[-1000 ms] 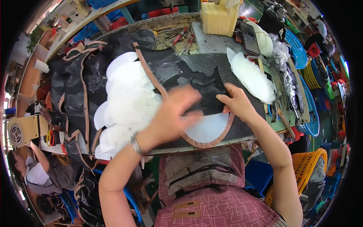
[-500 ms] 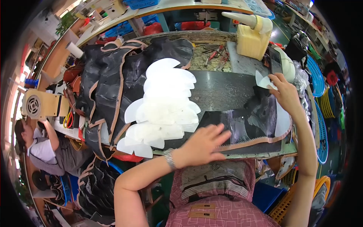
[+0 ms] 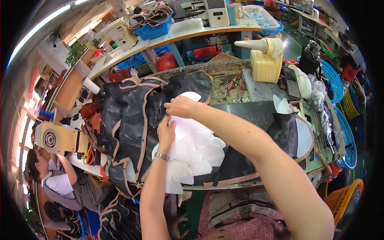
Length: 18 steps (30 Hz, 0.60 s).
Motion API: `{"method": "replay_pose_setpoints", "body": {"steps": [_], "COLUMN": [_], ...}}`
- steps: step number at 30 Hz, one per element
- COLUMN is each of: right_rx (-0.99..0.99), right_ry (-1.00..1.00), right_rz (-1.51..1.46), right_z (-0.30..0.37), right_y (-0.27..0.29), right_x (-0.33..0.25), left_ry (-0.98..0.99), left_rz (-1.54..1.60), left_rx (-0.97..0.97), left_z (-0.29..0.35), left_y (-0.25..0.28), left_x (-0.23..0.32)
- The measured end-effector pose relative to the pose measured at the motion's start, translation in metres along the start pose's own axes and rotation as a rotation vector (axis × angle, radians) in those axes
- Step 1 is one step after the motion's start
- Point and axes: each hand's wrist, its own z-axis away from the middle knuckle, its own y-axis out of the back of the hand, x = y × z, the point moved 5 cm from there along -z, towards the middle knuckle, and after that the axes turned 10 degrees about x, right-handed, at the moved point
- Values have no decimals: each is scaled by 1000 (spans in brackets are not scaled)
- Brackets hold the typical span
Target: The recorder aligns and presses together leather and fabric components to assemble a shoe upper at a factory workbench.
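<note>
The overlapping pile of thin white pieces (image 3: 194, 148) lies mid-table, near the left side of the dark board (image 3: 250, 113), and both hands are now at its far left end. The right hand (image 3: 183, 107), which half a second ago was on the small white stack (image 3: 283, 107) at two o'clock from the pile, has come across with its fingers bent inward; the left hand (image 3: 165, 135) has left the near side of the black panel (image 3: 286, 140) and sits just below the right, thumb up beside bent fingers. I cannot tell whether either set of fingers pinches a piece or merely touches the pile. The work in hand thus seems to have passed from the black panel, at about four o'clock with its pale insert (image 3: 305, 138) and tan toothed edging, to the pile. Room is tight at nine o'clock, where black pieces (image 3: 126, 108) lie close beside the left hand; the pile's six o'clock end reaches the near edge of the table (image 3: 244, 185), and the right forearm spans board and panel. More room shows at two o'clock, over the board, short of the hand tools (image 3: 231, 85) and yellow block (image 3: 265, 68).
</note>
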Motion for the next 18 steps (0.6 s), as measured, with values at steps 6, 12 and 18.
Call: {"method": "replay_pose_setpoints", "body": {"steps": [6,12,18], "right_rx": [364,633,174], "right_ry": [-527,-889,-760], "right_rz": [-403,-1622,-1206], "right_z": [86,174,235], "right_y": [50,146,178], "right_x": [67,73,-12], "left_ry": [243,-461,435], "left_rz": [376,-293,887], "left_rx": [-109,285,-822], "left_z": [2,13,106], "left_y": [-5,30,-26], "left_x": [-10,57,144]}}
